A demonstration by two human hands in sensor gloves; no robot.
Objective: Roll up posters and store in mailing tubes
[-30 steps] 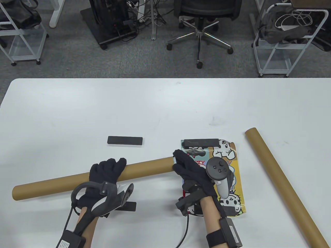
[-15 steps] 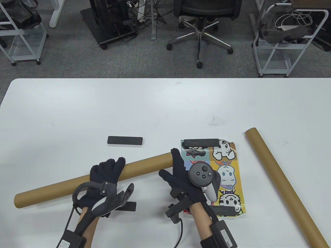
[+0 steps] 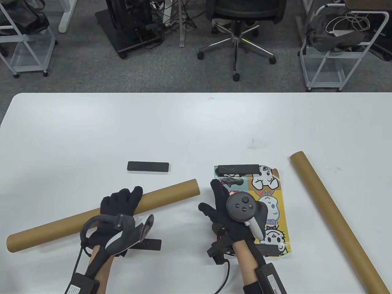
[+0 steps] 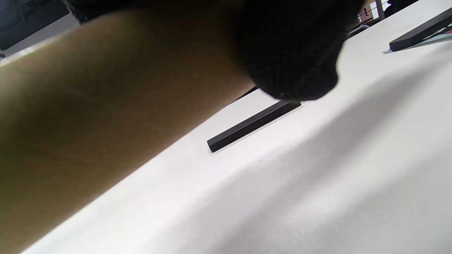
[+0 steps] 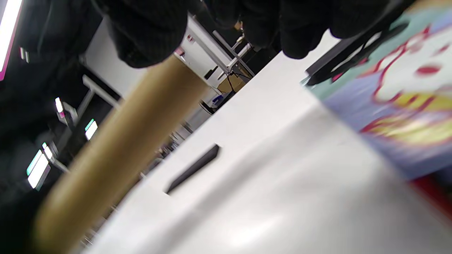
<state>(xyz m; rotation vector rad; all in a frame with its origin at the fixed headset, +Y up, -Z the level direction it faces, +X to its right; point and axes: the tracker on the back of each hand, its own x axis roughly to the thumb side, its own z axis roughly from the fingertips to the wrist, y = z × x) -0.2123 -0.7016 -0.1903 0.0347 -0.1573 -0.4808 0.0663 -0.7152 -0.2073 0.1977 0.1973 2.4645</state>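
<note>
My left hand [image 3: 121, 203] grips a long brown mailing tube [image 3: 165, 193] around its middle; the tube lies slanted across the near left of the table and fills the left wrist view [image 4: 88, 123]. My right hand [image 3: 222, 202] is open with fingers spread, just right of the tube's end, over the left edge of a colourful cartoon poster [image 3: 271, 203]. The poster lies flat, held down by a black bar [image 3: 237, 169] at its far edge and another [image 3: 266, 249] at its near edge. The right wrist view shows the tube [image 5: 116, 151] and poster [image 5: 399, 106].
A second brown mailing tube [image 3: 333, 217] lies diagonally at the right. A loose black bar [image 3: 148, 166] lies beyond the held tube, another [image 3: 151, 245] beside my left wrist. Beyond the white table [image 3: 153, 128] stand an office chair and wire carts.
My right hand let go of the tube's right end and opened over the poster's left edge. My left hand drew the tube to the left, away from the poster.
</note>
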